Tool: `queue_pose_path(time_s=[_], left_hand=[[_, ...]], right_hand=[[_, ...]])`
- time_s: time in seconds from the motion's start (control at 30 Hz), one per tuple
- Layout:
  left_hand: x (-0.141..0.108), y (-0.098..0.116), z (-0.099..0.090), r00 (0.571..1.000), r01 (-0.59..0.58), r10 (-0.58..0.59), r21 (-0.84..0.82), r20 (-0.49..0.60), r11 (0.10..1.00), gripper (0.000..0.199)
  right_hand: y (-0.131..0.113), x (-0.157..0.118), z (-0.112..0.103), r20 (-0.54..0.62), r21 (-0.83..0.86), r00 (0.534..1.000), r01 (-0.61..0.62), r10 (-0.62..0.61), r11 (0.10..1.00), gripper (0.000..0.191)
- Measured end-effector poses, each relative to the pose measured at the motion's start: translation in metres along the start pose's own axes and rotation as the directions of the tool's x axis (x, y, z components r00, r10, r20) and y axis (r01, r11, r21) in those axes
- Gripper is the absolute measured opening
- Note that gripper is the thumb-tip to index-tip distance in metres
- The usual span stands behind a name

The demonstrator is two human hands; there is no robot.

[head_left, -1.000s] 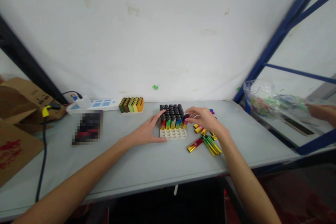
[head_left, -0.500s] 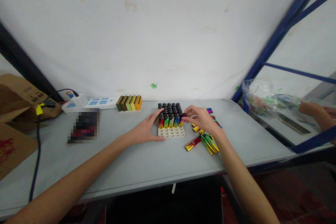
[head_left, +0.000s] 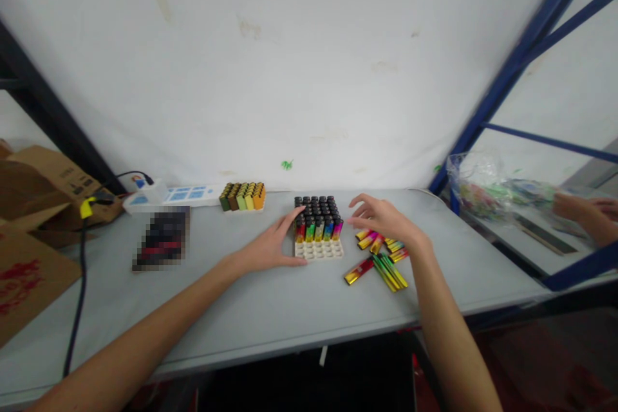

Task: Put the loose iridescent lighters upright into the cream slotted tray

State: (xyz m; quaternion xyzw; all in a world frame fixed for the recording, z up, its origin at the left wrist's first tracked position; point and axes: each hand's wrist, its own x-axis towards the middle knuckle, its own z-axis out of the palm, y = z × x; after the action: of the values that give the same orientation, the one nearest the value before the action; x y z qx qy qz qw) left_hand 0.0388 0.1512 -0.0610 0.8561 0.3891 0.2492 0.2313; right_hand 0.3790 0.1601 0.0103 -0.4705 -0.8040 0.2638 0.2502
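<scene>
Upright lighters with black tops and shiny multicoloured bodies fill the back rows of a white tray, whose front rows of holes are bare. My left hand rests at the tray's left side, thumb stretched along the front corner and fingers spread up toward the lighters at the back. On the other side, my right hand hovers with loosely bent, parted fingers and nothing visible in them. Below it lies a loose pile of metallic lighters, red, gold and green, partly hidden by the hand and wrist.
At the back left stands a second block of green, yellow and orange lighters, beside a white power strip. A pixelated dark item lies left. Cardboard boxes and a black cable border that side. A blue frame rises right; another person's hand is beyond.
My right hand has let go of a lighter, now standing at the right end of the front filled row, and moved slightly right. My left hand stays at the tray. The view shifted slightly.
</scene>
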Motion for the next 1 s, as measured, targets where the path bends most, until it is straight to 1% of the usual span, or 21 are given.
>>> queue_pose_path(time_s=[0.03, 0.07, 0.13, 0.17, 0.23, 0.3, 0.43, 0.5, 0.63, 0.77, 0.87, 0.93, 1.0], left_hand=[[0.000, 0.000, 0.000, 1.000, 0.000, 0.000, 0.001, 0.000, 1.000, 0.127], [0.000, 0.001, 0.000, 1.000, 0.000, 0.000, 0.001, 0.001, 1.000, 0.127], [0.000, 0.001, 0.000, 1.000, 0.002, -0.002, 0.001, 0.004, 1.000, 0.126], [0.000, 0.000, 0.000, 1.000, 0.001, -0.001, 0.000, 0.004, 1.000, 0.126], [0.000, 0.000, 0.000, 1.000, -0.001, 0.001, -0.003, 0.000, 1.000, 0.126], [0.000, 0.000, 0.000, 1.000, -0.005, 0.005, -0.004, -0.004, 1.000, 0.126], [0.001, 0.000, 0.000, 1.000, -0.006, 0.006, -0.006, 0.000, 1.000, 0.126], [0.001, 0.001, 0.000, 1.000, 0.001, -0.001, -0.004, 0.000, 1.000, 0.126], [0.000, 0.002, 0.000, 1.000, 0.002, -0.002, -0.001, -0.006, 1.000, 0.126], [0.000, 0.001, 0.000, 1.000, 0.004, -0.004, 0.003, 0.002, 1.000, 0.126], [0.001, 0.000, 0.000, 1.000, 0.009, -0.009, 0.004, 0.005, 1.000, 0.127], [0.001, 0.001, 0.000, 1.000, 0.013, -0.013, 0.004, 0.007, 1.000, 0.127], [0.001, 0.001, 0.000, 1.000, 0.013, -0.013, 0.002, 0.007, 1.000, 0.126]], right_hand=[[0.011, 0.000, -0.006, -0.053, -0.044, 0.998, -0.027, 0.024, 0.999, 0.026], [0.023, 0.000, -0.011, -0.121, -0.142, 0.992, -0.064, 0.047, 0.988, 0.021], [0.050, 0.000, -0.018, -0.270, -0.361, 0.956, -0.208, 0.112, 0.909, 0.017], [0.062, 0.000, -0.020, -0.302, -0.428, 0.944, -0.257, 0.131, 0.867, 0.019], [0.083, -0.001, -0.021, -0.313, -0.466, 0.939, -0.281, 0.141, 0.839, 0.027], [0.096, -0.002, -0.019, -0.277, -0.474, 0.951, -0.262, 0.140, 0.841, 0.034], [0.104, -0.003, -0.013, -0.154, -0.483, 0.979, -0.194, 0.135, 0.854, 0.038], [0.105, -0.003, -0.013, -0.123, -0.489, 0.983, -0.180, 0.136, 0.854, 0.037], [0.110, -0.001, -0.015, -0.146, -0.512, 0.974, -0.222, 0.171, 0.830, 0.041], [0.115, -0.001, -0.014, -0.172, -0.528, 0.966, -0.258, 0.195, 0.809, 0.055], [0.115, -0.001, -0.011, -0.133, -0.522, 0.970, -0.243, 0.203, 0.818, 0.061], [0.114, -0.001, -0.010, -0.097, -0.513, 0.974, -0.225, 0.204, 0.828, 0.058], [0.113, 0.000, -0.010, -0.086, -0.513, 0.976, -0.217, 0.202, 0.831, 0.055]])
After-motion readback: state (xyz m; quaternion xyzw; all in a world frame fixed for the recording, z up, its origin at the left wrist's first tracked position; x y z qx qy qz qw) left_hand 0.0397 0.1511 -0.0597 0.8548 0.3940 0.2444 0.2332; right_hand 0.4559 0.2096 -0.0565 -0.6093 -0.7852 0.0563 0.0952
